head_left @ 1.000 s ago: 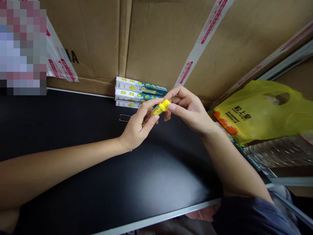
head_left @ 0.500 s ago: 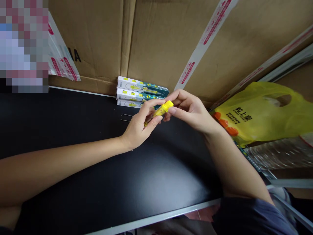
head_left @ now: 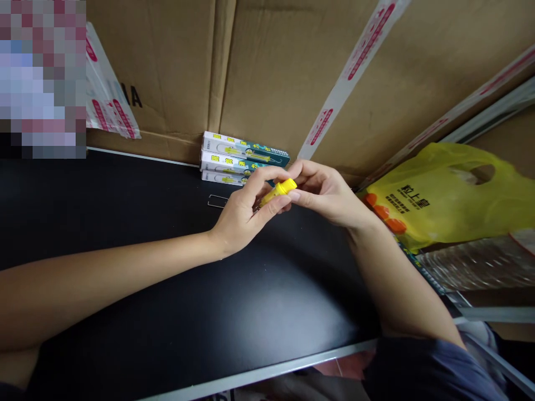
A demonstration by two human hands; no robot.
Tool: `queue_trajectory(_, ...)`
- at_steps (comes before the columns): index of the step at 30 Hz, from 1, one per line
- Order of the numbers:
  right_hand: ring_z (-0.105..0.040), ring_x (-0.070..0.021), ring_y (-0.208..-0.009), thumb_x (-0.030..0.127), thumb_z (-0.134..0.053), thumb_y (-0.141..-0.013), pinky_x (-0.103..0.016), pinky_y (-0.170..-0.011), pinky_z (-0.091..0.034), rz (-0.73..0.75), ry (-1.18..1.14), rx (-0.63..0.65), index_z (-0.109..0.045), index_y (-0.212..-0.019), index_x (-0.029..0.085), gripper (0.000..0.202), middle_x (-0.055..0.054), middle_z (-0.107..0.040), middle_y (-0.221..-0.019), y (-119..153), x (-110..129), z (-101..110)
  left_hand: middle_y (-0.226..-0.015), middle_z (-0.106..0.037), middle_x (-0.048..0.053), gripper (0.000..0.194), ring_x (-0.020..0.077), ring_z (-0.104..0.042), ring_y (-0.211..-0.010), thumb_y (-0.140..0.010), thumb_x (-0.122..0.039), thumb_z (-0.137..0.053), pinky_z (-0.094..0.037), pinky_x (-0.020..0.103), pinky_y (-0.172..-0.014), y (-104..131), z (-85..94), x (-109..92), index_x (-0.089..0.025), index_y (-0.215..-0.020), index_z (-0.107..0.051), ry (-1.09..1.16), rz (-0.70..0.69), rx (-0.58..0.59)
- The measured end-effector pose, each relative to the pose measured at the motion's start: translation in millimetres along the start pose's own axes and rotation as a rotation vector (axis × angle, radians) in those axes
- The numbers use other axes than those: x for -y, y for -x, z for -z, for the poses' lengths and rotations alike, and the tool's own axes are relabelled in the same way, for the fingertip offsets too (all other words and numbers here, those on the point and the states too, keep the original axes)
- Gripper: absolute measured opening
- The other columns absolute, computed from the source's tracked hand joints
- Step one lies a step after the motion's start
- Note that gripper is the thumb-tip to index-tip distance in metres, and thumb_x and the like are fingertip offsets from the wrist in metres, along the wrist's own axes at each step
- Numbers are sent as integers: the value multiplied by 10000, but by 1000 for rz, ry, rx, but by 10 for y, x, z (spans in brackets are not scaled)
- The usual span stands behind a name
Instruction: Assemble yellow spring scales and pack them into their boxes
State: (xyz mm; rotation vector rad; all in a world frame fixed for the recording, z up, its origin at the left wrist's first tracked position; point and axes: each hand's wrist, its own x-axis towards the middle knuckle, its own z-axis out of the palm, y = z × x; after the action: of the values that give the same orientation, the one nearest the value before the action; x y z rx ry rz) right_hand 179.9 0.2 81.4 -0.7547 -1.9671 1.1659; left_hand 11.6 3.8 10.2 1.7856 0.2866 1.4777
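Over the black table [head_left: 259, 312], my left hand [head_left: 246, 214] is wrapped round a small tube with a yellow cap [head_left: 284, 189], which tilts up to the right. My right hand [head_left: 321, 192] has its thumb and index finger pressed at the capped end. The tube's lower part is mostly hidden by my left fingers. Behind my hands lies a stack of printed boxes [head_left: 238, 159], partly covered by my left fingers. A bent metal wire [head_left: 217, 201] rests on the table just left of my left hand.
Large brown cardboard [head_left: 271, 72] with printed tape stands along the table's back edge. At the right are a yellow plastic bag [head_left: 451, 195] and a clear ribbed plastic item [head_left: 472, 264] below it. A metal frame bar [head_left: 497, 313] runs at the lower right.
The yellow-capped end sits slightly lower and is tipped flatter. My right fingers have drawn in closer round it. The whole view has shifted slightly.
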Motion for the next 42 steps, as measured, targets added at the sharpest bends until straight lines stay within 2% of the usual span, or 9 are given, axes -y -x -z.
queue_trajectory(3, -638, -96, -666, 379, -731, -796, -225, -631, -552, -33, -14, -4, -566, -906, 152, 302, 2, -645, -762, 9, -3, 0, -930, -637, 0, 252, 107, -651, -777, -922, -310, -560, -520, 264, -738, 4, -8, 22, -238, -1154, -493, 57, -31, -7)
queue_trajectory(9, -642, -102, -670, 387, -726, -800, -228, -623, -548, -2, 60, -65, -552, -1014, 184, 342, 1, -661, -799, 35, 86, -30, -891, -657, 7, 193, 117, -668, -827, -927, -267, -557, -515, 257, -739, 8, -8, 62, -210, -1092, -473, 121, -33, -25)
queue_trajectory(15, -605, -86, -573, 391, -735, -788, -218, -563, -519, 73, 153, -122, -603, -911, 170, 286, 21, -629, -686, 33, 103, -20, -927, -681, 19, 189, 117, -676, -826, -922, -261, -566, -509, 242, -711, 12, -5, 71, -208, -1068, -458, 90, -35, -21)
queue_trajectory(23, -630, -102, -600, 385, -788, -719, -216, -539, -530, 62, 178, -151, -566, -813, 180, 316, 6, -660, -716, 66, 165, -82, -963, -688, 33, 194, 137, -685, -848, -923, -287, -561, -512, 266, -731, 37, 9, 66, -211, -1071, -462, 28, -34, 5)
queue_trajectory(31, -583, -73, -497, 370, -797, -716, -192, -471, -500, 44, 80, -147, -500, -784, 183, 357, 26, -640, -656, 47, 107, -113, -960, -680, 35, 174, 154, -688, -886, -928, -278, -552, -522, 289, -767, 35, 5, 54, -200, -1057, -465, 20, -44, 31)
queue_trajectory(36, -548, -58, -453, 373, -770, -750, -193, -468, -498, 51, 35, -192, -477, -828, 198, 350, 54, -619, -632, 42, 80, -207, -946, -686, 45, 183, 138, -695, -839, -931, -254, -549, -532, 250, -716, 31, 36, 98, -197, -1075, -451, 36, -78, 37)
queue_trajectory(42, -606, -63, -554, 316, -735, -800, -182, -557, -518, 46, 34, -94, -498, -953, 181, 313, 40, -646, -694, 67, 106, -190, -947, -654, 50, 180, 133, -687, -811, -932, -271, -536, -521, 232, -672, 35, 115, 138, -192, -1052, -428, -33, -138, 49)
